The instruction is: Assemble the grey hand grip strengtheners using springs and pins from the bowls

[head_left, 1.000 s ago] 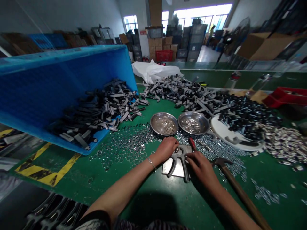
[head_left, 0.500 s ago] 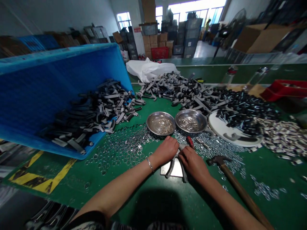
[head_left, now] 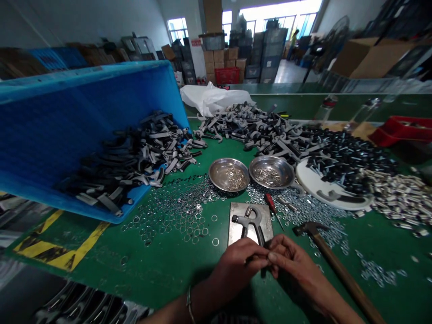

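Surrounding pinching hands (head_left: 238,263) (head_left: 299,265), contents unclear, and half-hidden handle piece (head_left: 252,222): hammer (head_left: 332,258), screwdriver (head_left: 271,204), loose rings (head_left: 184,218), 2 metal bowls (head_left: 218,172) (head_left: 258,165).

Grey hooked part (head_left: 259,228): arched top, two darker legs running nearward, a stubby end jutting left; its lower length is partly hidden behind the left grip (head_left: 236,265)
Metal cylinder (head_left: 249,211): short, shiny, at the arch's tip
Metal plate (head_left: 236,209): silvery, squarish, flat on the green desk (head_left: 151,274), beneath the hooked part

Pretty dim overall, back windows (head_left: 280,8) blown out, edges stretched and smeary, dark shadow around the left hand (head_left: 236,261).
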`<state>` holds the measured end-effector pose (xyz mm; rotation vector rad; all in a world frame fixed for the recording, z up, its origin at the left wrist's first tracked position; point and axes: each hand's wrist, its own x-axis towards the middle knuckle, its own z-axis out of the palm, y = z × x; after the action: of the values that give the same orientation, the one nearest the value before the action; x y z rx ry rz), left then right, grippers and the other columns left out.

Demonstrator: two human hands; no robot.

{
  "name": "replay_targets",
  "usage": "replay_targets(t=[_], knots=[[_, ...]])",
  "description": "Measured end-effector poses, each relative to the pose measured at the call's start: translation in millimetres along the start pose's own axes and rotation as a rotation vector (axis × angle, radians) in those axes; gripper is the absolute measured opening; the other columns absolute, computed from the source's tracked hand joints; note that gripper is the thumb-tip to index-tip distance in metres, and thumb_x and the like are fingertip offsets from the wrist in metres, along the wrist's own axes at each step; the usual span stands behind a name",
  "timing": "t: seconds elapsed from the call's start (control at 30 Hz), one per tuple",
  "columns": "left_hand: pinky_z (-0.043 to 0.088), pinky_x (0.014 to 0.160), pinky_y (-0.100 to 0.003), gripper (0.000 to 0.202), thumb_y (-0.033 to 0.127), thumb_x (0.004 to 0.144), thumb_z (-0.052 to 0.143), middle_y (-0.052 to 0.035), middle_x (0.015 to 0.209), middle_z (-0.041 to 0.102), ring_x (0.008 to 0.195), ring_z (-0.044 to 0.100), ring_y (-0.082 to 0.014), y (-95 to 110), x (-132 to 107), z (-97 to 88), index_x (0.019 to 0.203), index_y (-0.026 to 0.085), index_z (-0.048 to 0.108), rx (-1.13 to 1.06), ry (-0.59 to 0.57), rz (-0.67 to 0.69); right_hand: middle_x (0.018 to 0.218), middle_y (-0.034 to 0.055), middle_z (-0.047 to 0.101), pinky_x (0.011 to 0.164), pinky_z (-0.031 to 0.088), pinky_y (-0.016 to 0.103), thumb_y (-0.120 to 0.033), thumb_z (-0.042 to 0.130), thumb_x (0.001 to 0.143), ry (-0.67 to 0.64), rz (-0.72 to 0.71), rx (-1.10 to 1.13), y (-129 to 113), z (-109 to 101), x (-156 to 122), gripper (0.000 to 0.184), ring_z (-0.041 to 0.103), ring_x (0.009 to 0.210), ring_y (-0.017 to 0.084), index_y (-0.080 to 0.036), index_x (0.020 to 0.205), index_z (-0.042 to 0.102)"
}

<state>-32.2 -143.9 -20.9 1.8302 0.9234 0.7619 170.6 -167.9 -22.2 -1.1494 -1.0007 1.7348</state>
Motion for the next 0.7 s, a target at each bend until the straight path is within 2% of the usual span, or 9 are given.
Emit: replay_targets(t=[0.13, 0.23, 0.27, 0.33, 0.4, 0.47, 0.57, 0.63, 0.7], knots=[[0.049, 0.071, -0.027, 0.015, 0.033, 0.081, 0.076, -0.0025, 0.082, 0.071, 0.077, 0.063, -0.0151, -3.7, -13.0, 14.9, 0.085, 0.019, 0.074, -0.426, 0.020, -0.246, 0.060, -0.0084, 0.051, 0.049, 0.034, 0.018, -0.042, 0.078, 0.081, -0.102, 0.076, 0.213, 12.5, 19.3, -2.0, 0.034, 0.044, 0.049, 0.006, -0.020, 0.085, 0.052], [0.048, 0.068, -0.026, 0.016, 0.033, 0.083, 0.073, -0.0028, 0.080, 0.071, 0.074, 0.063, -0.0151, -4.9, -13.6, 12.2, 0.082, 0.017, 0.071, -0.473, 0.002, -0.317, 0.060, -0.0081, 0.047, 0.046, 0.036, 0.020, -0.053, 0.072, 0.082, -0.086, 0.107, 0.107, 15.6, 21.3, -5.0, 0.038, 0.042, 0.047, 0.008, -0.022, 0.084, 0.050], [0.048, 0.070, -0.027, 0.015, 0.032, 0.085, 0.070, -0.0027, 0.080, 0.071, 0.075, 0.063, -0.0153, -5.3, -11.9, 8.1, 0.082, 0.017, 0.070, -0.372, 0.011, -0.284, 0.061, -0.0063, 0.050, 0.048, 0.039, 0.023, -0.056, 0.067, 0.084, -0.028, 0.084, -0.043, 15.5, 14.4, -8.7, 0.038, 0.045, 0.049, 0.010, -0.022, 0.085, 0.051], [0.047, 0.081, -0.031, 0.013, 0.028, 0.091, 0.063, -0.0032, 0.087, 0.071, 0.084, 0.063, -0.0174, -8.4, -4.8, -4.0, 0.087, 0.018, 0.070, -0.036, 0.031, -0.142, 0.068, 0.0009, 0.059, 0.056, 0.046, 0.030, -0.060, 0.058, 0.088, 0.195, -0.046, -0.514, 15.5, -14.1, -21.2, 0.038, 0.055, 0.059, 0.017, -0.022, 0.087, 0.056], [0.043, 0.093, -0.037, 0.016, 0.026, 0.097, 0.054, -0.0047, 0.102, 0.071, 0.098, 0.061, -0.0204, -15.4, 6.4, -18.4, 0.097, 0.019, 0.068, 0.312, 0.027, 0.047, 0.085, 0.0101, 0.066, 0.067, 0.049, 0.038, -0.060, 0.055, 0.086, 0.505, -0.246, -1.094, 17.3, -57.8, -39.4, 0.039, 0.061, 0.074, 0.026, -0.021, 0.090, 0.061], [0.039, 0.099, -0.041, 0.020, 0.024, 0.101, 0.047, -0.0060, 0.117, 0.069, 0.109, 0.058, -0.0223, -25.4, 19.1, -30.0, 0.106, 0.019, 0.066, 0.549, -0.013, 0.209, 0.090, 0.0155, 0.066, 0.071, 0.048, 0.046, -0.060, 0.047, 0.088, 0.622, -0.301, -1.522, 21.0, -104.0, -58.8, 0.045, 0.059, 0.076, 0.031, -0.019, 0.092, 0.064], [0.038, 0.101, -0.041, 0.019, 0.022, 0.101, 0.046, -0.0064, 0.124, 0.066, 0.114, 0.056, -0.0222, -39.2, 34.1, -36.4, 0.105, 0.017, 0.064, 0.741, -0.065, 0.363, 0.072, 0.0116, 0.062, 0.061, 0.046, 0.044, -0.056, 0.045, 0.089, 0.522, -0.257, -1.682, 23.8, -148.1, -77.5, 0.040, 0.057, 0.062, 0.028, -0.022, 0.076, 0.061], [0.038, 0.100, -0.040, 0.017, 0.021, 0.101, 0.047, -0.0068, 0.121, 0.067, 0.112, 0.057, -0.0213, -44.6, 39.1, -35.0, 0.104, 0.016, 0.063, 0.814, -0.079, 0.415, 0.067, 0.0104, 0.061, 0.059, 0.045, 0.042, -0.055, 0.049, 0.089, 0.493, -0.245, -1.616, 18.7, -152.4, -78.0, 0.036, 0.057, 0.060, 0.027, -0.026, 0.069, 0.056], [0.039, 0.098, -0.038, 0.017, 0.020, 0.101, 0.047, -0.0071, 0.119, 0.068, 0.110, 0.057, -0.0203, -46.8, 40.7, -32.8, 0.104, 0.016, 0.063, 0.853, -0.085, 0.438, 0.071, 0.0106, 0.063, 0.059, 0.048, 0.041, -0.058, 0.051, 0.087, 0.532, -0.246, -1.462, 6.8, -138.9, -69.2, 0.034, 0.060, 0.061, 0.027, -0.027, 0.074, 0.054]])
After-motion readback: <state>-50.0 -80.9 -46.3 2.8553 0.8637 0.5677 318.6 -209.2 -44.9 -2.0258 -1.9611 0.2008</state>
